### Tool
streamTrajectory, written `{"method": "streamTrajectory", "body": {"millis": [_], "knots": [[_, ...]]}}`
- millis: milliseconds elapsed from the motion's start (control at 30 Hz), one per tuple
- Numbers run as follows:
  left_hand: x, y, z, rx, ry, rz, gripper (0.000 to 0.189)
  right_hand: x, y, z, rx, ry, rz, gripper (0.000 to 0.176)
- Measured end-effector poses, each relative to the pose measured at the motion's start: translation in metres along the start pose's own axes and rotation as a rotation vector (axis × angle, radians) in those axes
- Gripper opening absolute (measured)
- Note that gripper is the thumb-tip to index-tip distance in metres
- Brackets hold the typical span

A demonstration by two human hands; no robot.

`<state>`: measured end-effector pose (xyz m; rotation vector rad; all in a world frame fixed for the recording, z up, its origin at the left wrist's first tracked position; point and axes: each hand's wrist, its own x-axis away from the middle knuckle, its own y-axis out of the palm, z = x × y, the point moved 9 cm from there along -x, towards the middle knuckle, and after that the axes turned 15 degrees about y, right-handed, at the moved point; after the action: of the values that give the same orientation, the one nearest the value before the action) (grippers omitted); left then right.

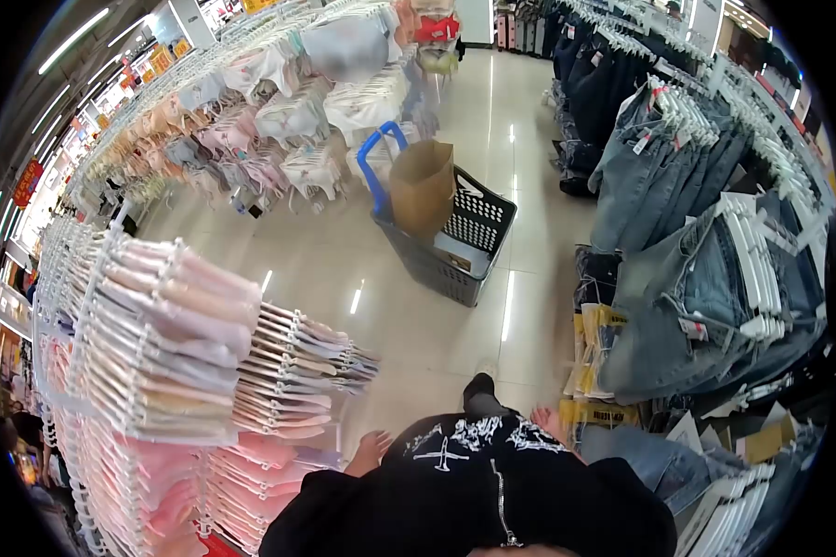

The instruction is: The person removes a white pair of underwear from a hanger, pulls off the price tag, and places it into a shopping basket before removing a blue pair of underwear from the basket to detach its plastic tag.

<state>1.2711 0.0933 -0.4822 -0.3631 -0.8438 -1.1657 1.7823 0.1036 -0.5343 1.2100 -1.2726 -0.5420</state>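
Note:
My left hand (372, 447) hangs low beside my black top, its fingers apart and nothing in it, near the pink garments on white hangers (279, 381). On the other side, my right hand (548, 420) is empty with fingers spread, close to yellow-and-white packages (596, 348) by the jeans. Ahead of me on the floor stands a dark grey shopping basket (418, 265) with a blue handle (367, 167). A brown paper bag (423, 190) stands upright inside it, beside a flat pale box (462, 251). Neither hand touches the basket.
Jeans on white hangers (664, 158) line the right side of the tiled aisle (520, 223). Racks of pale underwear (288, 111) stand at the upper left. Suitcases (520, 32) show at the far end.

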Motion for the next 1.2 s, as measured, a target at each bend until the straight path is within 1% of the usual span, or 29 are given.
{"method": "streamTrajectory", "body": {"millis": [33, 100, 200, 233, 300, 333, 367, 433, 467, 533, 567, 600, 633, 700, 733, 767, 800, 900, 933, 967, 1000, 1033, 1067, 1100, 1133, 1200], "knots": [[-0.007, 0.037, 0.019, -0.046, -0.015, -0.062, 0.033, -0.008, 0.021, -0.016, -0.141, 0.082, 0.409, 0.017], [-0.044, 0.088, 0.044, -0.081, -0.103, -0.086, 0.034, -0.027, 0.106, -0.048, -0.093, 0.062, 0.655, 0.026], [-0.071, 0.18, 0.143, -0.184, 0.141, -0.215, 0.039, -0.097, 0.193, -0.09, 0.306, 0.178, 0.356, 0.038], [-0.075, 0.211, 0.173, -0.239, 0.215, -0.274, 0.04, -0.115, 0.217, -0.097, 0.485, 0.26, 0.298, 0.04], [-0.077, 0.269, 0.196, -0.465, 0.213, -0.471, 0.037, -0.14, 0.262, -0.091, 0.814, 0.434, 0.169, 0.043], [-0.079, 0.285, 0.2, -0.578, 0.195, -0.568, 0.036, -0.145, 0.278, -0.081, 0.926, 0.605, 0.083, 0.043], [-0.092, 0.289, 0.202, -0.615, 0.203, -0.596, 0.035, -0.15, 0.278, -0.075, 0.998, 0.723, 0.081, 0.042], [-0.121, 0.292, 0.195, -0.674, 0.225, -0.659, 0.032, -0.164, 0.281, -0.074, 1.271, 0.874, 0.104, 0.04], [-0.131, 0.284, 0.203, -0.588, 0.261, -0.517, 0.031, -0.178, 0.274, -0.076, 1.325, 0.873, 0.142, 0.034], [-0.145, 0.256, 0.219, -0.428, 0.323, -0.234, 0.029, -0.208, 0.27, -0.088, 1.49, 0.758, 0.134, 0.03], [-0.15, 0.242, 0.212, -0.474, 0.262, -0.177, 0.029, -0.222, 0.266, -0.093, 1.568, 0.697, 0.131, 0.028], [-0.159, 0.223, 0.197, -0.52, 0.202, -0.124, 0.028, -0.241, 0.254, -0.1, 1.774, 0.525, 0.076, 0.024], [-0.169, 0.203, 0.182, -0.568, 0.145, -0.073, 0.028, -0.254, 0.25, -0.109, 1.898, 0.442, 0.14, 0.024], [-0.179, 0.175, 0.137, -0.774, -0.202, -0.234, 0.027, -0.274, 0.231, -0.121, 2.084, 0.441, 0.328, 0.025], [-0.183, 0.169, 0.13, -0.886, -0.268, -0.323, 0.027, -0.281, 0.22, -0.122, 2.16, 0.494, 0.36, 0.025], [-0.192, 0.17, 0.132, -1.006, -0.248, -0.402, 0.027, -0.286, 0.208, -0.123, 2.234, 0.548, 0.392, 0.025], [-0.207, 0.173, 0.142, -1.117, -0.176, -0.465, 0.027, -0.292, 0.204, -0.119, 2.301, 0.608, 0.423, 0.025], [-0.258, 0.19, 0.186, -1.41, 0.085, -0.632, 0.027, -0.317, 0.221, -0.118, 2.174, 0.61, 0.546, 0.026], [-0.275, 0.199, 0.203, -1.511, 0.176, -0.685, 0.027, -0.329, 0.232, -0.115, 2.229, 0.651, 0.471, 0.028], [-0.291, 0.205, 0.218, -1.591, 0.25, -0.728, 0.027, -0.343, 0.239, -0.113, 2.341, 0.685, 0.461, 0.028], [-0.312, 0.214, 0.239, -1.659, 0.352, -0.754, 0.027, -0.354, 0.259, -0.114, 2.387, 0.665, 0.427, 0.026], [-0.332, 0.223, 0.263, -1.611, 0.369, -0.719, 0.027, -0.365, 0.285, -0.118, 2.429, 0.641, 0.392, 0.025], [-0.351, 0.23, 0.285, -1.563, 0.388, -0.679, 0.027, -0.379, 0.298, -0.123, 2.346, 0.536, 0.365, 0.024], [-0.36, 0.23, 0.31, -1.182, 0.203, -0.526, 0.028, -0.39, 0.307, -0.128, 2.255, 0.438, 0.342, 0.024], [-0.363, 0.236, 0.343, -0.798, 0.073, -0.327, 0.03, -0.397, 0.318, -0.133, 2.159, 0.347, 0.323, 0.024], [-0.352, 0.27, 0.409, -0.192, 0.114, -0.123, 0.03, -0.405, 0.336, -0.158, 1.736, 0.311, 0.511, 0.024]]}}
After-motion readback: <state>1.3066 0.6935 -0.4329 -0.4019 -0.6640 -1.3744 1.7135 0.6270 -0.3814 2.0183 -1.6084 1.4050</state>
